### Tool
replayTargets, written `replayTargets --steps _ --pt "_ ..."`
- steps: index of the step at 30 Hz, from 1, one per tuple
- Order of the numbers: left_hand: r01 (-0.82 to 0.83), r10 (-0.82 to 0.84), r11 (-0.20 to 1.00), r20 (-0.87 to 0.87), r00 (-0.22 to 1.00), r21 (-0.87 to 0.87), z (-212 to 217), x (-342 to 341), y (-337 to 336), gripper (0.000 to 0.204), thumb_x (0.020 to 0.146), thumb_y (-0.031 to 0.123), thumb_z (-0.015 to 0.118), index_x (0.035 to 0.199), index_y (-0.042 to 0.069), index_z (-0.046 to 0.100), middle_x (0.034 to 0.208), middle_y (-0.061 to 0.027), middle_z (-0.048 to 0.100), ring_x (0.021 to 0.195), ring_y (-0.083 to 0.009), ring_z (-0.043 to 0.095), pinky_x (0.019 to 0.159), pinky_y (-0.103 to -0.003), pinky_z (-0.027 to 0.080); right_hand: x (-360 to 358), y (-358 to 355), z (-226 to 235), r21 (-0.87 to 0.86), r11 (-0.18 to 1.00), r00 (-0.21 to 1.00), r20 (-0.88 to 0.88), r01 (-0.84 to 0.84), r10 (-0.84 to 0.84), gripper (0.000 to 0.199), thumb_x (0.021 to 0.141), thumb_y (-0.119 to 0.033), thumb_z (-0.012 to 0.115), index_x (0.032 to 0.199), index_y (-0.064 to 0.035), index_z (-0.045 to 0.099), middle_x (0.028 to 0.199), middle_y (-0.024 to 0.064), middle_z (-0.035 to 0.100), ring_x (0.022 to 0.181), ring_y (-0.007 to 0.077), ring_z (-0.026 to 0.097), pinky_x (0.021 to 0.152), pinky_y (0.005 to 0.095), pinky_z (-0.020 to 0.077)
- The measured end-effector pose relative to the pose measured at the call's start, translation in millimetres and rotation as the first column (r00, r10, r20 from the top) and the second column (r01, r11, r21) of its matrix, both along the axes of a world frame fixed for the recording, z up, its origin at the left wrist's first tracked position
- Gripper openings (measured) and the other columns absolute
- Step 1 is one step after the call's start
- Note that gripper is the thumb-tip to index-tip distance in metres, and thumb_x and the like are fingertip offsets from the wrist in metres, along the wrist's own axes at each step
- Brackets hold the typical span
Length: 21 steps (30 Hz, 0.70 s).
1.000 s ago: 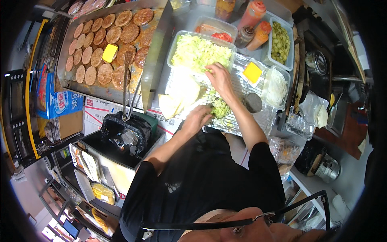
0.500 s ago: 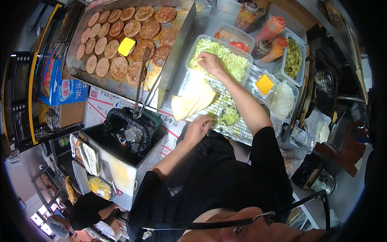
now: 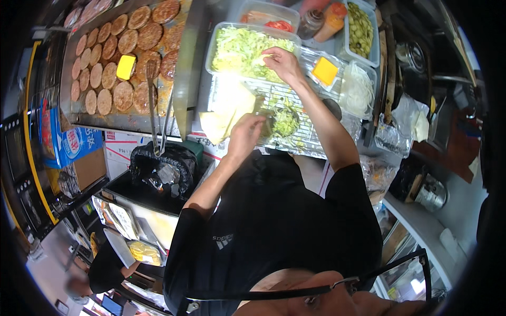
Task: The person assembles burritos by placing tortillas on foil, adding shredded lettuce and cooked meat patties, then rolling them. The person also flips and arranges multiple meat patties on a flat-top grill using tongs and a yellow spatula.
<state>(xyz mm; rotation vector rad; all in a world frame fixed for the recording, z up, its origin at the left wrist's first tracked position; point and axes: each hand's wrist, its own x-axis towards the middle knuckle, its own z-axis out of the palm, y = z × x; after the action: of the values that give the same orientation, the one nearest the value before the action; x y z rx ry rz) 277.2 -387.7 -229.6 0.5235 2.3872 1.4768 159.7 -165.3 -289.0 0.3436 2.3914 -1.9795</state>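
Observation:
My right hand [image 3: 283, 66] is over the near right part of a clear tub [image 3: 208, 62] of shredded lettuce [image 3: 240, 47], its fingers pinched on a few pale shreds. Lower and to the left, my left hand [image 3: 246, 136] curls its fingers at the left edge of a small lettuce heap [image 3: 285, 122] on a wire rack [image 3: 311, 129]. What its fingertips grip cannot be made out. Pale yellow wrapping paper [image 3: 226, 113] lies just beyond that hand, partly washed out by glare. Orange cheese slices [image 3: 324, 71] sit right of the tub.
On the left, a griddle [image 3: 84, 120] holds several patties [image 3: 124, 95], a yellow cheese slice [image 3: 126, 67] and tongs [image 3: 153, 113]. Tubs of tomato [image 3: 279, 25], pickles [image 3: 361, 31] and sliced onion [image 3: 357, 87] stand around the lettuce. A black-lined bin [image 3: 139, 158] is below the griddle.
My right hand has moved right and nearer across the lettuce tub, with shreds between its fingers. My left hand stays near the small heap. The whole view has shifted.

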Motion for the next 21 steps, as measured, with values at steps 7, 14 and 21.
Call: replayTargets --steps 7,14,21 --pt "0.246 -0.245 0.969 0.036 0.969 -0.024 -41 25 19 0.024 0.082 -0.001 0.066 0.106 0.003 0.064 0.104 -0.015 0.064 0.089 -0.0337 0.065 0.075 -0.039 0.053 140 25 15 -0.025 0.969 0.967 0.076 0.245 -0.242 0.021 0.089 -0.01 0.066 0.109 -0.0035 0.067 0.089 0.0061 0.071 0.078 0.0086 0.064 0.069 0.022 0.0487" --pt "0.355 -0.36 0.931 -0.045 0.932 -0.091 -55 26 37 0.028 0.079 0.005 0.071 0.106 0.003 0.065 0.107 -0.0152 0.063 0.099 -0.0364 0.06 0.083 -0.041 0.05 188 2 -33 0.011 0.985 0.966 0.193 0.174 -0.173 0.016 0.089 -0.009 0.066 0.103 -0.003 0.068 0.089 0.0073 0.07 0.074 0.0118 0.063 0.067 0.0259 0.0492" --pt "0.22 -0.249 0.966 -0.253 0.935 -0.136 -63 29 50 0.051 0.073 0.01 0.076 0.12 0.004 0.057 0.12 -0.0169 0.058 0.113 -0.0367 0.054 0.096 -0.045 0.044 187 -5 -33 0.425 0.905 0.994 0.088 0.017 -0.06 0.016 0.083 -0.008 0.069 0.098 -0.0038 0.069 0.094 0.0144 0.062 0.081 0.0291 0.063 0.076 0.0375 0.0496"
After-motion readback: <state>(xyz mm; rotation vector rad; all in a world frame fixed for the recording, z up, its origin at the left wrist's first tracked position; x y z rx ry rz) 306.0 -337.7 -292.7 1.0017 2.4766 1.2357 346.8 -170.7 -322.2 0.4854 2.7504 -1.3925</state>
